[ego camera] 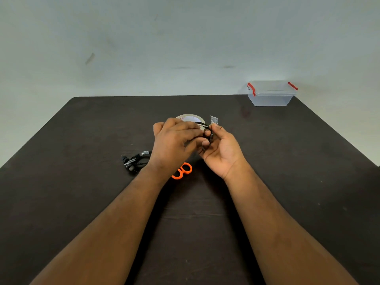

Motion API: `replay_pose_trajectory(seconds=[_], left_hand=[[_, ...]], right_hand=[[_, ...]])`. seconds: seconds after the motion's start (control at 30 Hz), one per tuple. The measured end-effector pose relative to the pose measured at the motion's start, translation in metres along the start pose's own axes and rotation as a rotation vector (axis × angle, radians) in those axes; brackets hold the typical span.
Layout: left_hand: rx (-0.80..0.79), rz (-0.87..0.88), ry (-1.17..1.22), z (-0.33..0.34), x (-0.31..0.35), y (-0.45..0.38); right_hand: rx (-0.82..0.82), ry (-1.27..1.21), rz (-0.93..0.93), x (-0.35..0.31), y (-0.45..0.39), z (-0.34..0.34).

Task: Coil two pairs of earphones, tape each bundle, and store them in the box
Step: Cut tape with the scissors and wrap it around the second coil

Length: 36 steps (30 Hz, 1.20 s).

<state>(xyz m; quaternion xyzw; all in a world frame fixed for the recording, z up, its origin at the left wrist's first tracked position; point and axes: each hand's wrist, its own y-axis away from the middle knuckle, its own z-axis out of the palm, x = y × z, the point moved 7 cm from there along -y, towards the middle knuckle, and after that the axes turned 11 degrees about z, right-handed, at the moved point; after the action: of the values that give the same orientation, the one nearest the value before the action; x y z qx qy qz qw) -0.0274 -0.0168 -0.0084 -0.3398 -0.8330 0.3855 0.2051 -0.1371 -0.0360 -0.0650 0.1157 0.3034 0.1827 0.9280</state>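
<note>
Above the middle of the dark table (287, 161), my left hand (174, 140) grips a coiled pair of black earphones (205, 128), mostly hidden by its fingers. My right hand (221, 149) pinches a short strip of clear tape (213, 119) against the same coil. A second black earphone bundle (135, 160), with tape around it, lies on the table left of my left wrist. The tape roll (190, 118) sits just behind my hands. The clear box (270, 95) with red clips stands at the far right table edge.
Orange-handled scissors (183, 170) lie under my left wrist, blades hidden. A pale wall rises behind the table's far edge.
</note>
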Motion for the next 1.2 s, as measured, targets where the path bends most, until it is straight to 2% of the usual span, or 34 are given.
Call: replay_pose_trajectory(seconds=[0.1, 0.27, 0.4, 0.47, 0.67, 0.8, 1.0, 1.2], left_hand=[[-0.02, 0.073, -0.079, 0.003, 0.002, 0.0], [0.062, -0.046, -0.222, -0.009, -0.007, 0.003], [-0.059, -0.093, -0.19, 0.005, -0.005, 0.005], [-0.07, -0.12, -0.2, 0.008, -0.005, 0.006], [0.128, -0.207, -0.164, -0.004, -0.007, 0.01], [0.152, -0.449, -0.017, -0.004, -0.014, 0.014], [0.15, -0.772, 0.072, 0.001, -0.042, 0.029], [0.19, -0.782, 0.13, 0.002, -0.053, 0.031]], right_hand=[[-0.01, -0.012, -0.006, -0.001, -0.002, 0.0], [-0.111, 0.057, 0.0, 0.004, 0.001, 0.009], [-0.127, 0.046, -0.008, 0.006, 0.006, 0.013], [-0.139, 0.047, -0.003, 0.006, 0.006, 0.014], [-0.185, 0.097, 0.023, 0.01, 0.009, 0.02], [-0.206, 0.2, 0.038, 0.003, 0.012, 0.022], [-0.099, 0.359, 0.0, -0.009, 0.01, 0.012], [0.138, 0.721, -0.234, -0.009, 0.013, 0.015]])
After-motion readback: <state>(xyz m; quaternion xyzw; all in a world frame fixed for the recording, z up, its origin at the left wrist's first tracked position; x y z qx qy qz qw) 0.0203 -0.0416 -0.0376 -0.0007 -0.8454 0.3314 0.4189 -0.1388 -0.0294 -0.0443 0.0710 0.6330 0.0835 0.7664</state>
